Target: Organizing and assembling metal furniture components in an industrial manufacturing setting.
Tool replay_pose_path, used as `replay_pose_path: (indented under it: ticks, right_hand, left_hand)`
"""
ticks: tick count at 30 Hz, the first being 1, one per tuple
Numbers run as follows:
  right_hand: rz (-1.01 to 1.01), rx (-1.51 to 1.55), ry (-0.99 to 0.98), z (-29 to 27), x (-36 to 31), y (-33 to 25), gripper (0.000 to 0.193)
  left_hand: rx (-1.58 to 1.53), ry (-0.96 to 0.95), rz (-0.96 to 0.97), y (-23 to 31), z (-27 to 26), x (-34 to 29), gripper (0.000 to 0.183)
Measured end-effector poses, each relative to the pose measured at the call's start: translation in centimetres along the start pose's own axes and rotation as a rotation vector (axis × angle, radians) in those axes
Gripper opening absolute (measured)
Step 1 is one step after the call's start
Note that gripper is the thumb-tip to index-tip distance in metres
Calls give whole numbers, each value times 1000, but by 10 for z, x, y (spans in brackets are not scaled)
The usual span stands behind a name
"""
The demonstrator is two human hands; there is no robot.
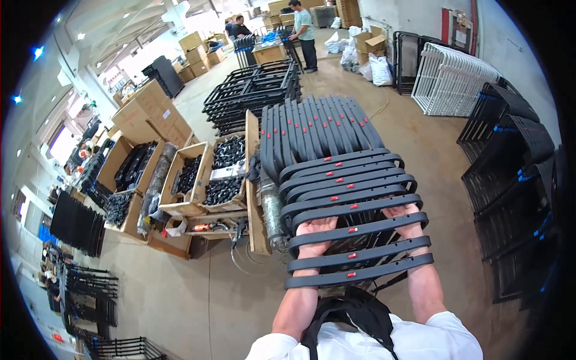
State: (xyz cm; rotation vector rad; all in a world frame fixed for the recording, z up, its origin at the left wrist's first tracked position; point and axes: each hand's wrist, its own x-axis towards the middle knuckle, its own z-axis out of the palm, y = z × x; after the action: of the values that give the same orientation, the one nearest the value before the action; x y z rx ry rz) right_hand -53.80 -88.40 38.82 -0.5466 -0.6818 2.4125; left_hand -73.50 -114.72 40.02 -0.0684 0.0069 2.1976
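Observation:
Several curved black bars (pixel 353 230), each with a small red tag, lie in a row in front of me. The nearest ones rest across my forearms, which pass beneath them. My left hand (pixel 319 225), palm up, sits under the bars on their left side and supports them. Level with it on the right, my right hand (pixel 402 210) is also palm up beneath the bars. The fingers of both hands are partly hidden by the bars. Just beyond stands a bigger stack of similar black bars (pixel 312 129), turned lengthwise, also red-tagged.
To the left, a wooden board (pixel 255 180) and cartons of black parts (pixel 222 192) stand beside the bars; a power drill (pixel 239 229) hangs there. Black frames (pixel 252 90) are piled beyond. White racks (pixel 450 78) lean at right. A person (pixel 304 36) stands far off.

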Motion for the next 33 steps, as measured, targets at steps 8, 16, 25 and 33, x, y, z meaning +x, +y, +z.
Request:
replay_pose_path:
  ticks: [8, 16, 25, 33]
  right_hand:
    - [107, 165, -215, 11, 26, 28, 43]
    - [148, -175, -124, 0, 12, 95, 30]
    - [226, -60, 42, -41, -143, 63, 46]
    - [1, 322, -276, -12, -95, 59, 61]
  left_hand:
    - [153, -90, 45, 42, -44, 14, 35]
    - [405, 134, -123, 47, -57, -9, 45]
    - [116, 5, -63, 4, -35, -128, 60]
    - [54, -22, 161, -11, -19, -111, 57]
